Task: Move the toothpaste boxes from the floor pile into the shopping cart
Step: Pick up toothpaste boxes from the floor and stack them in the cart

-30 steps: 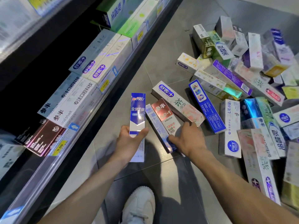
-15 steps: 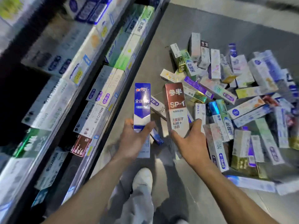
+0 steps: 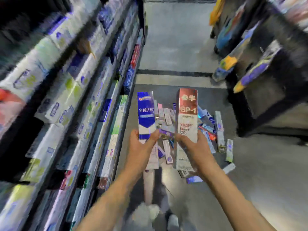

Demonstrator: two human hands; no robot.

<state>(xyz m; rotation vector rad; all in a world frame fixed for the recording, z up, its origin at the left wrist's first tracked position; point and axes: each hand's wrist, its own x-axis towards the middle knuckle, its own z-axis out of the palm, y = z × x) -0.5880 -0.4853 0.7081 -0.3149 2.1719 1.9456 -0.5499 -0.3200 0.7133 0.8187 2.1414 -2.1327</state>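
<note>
Each of the hands grips one box upright at centre frame: the left hand (image 3: pixel 141 147) a blue box (image 3: pixel 146 114), the right hand (image 3: pixel 191 147) a red box (image 3: pixel 188 112). Keep both grips firm while turning toward the cart, which is out of view. Compared with half a second ago, the boxes ride higher and the pile (image 3: pixel 215 130) lies farther below.

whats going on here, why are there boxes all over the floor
A person stands in a shop aisle with a toothpaste box in each hand: the left hand grips a blue box, the right hand a red box. Both are lifted above the floor pile. Stocked shelves run along the left. No shopping cart is in view.
</note>
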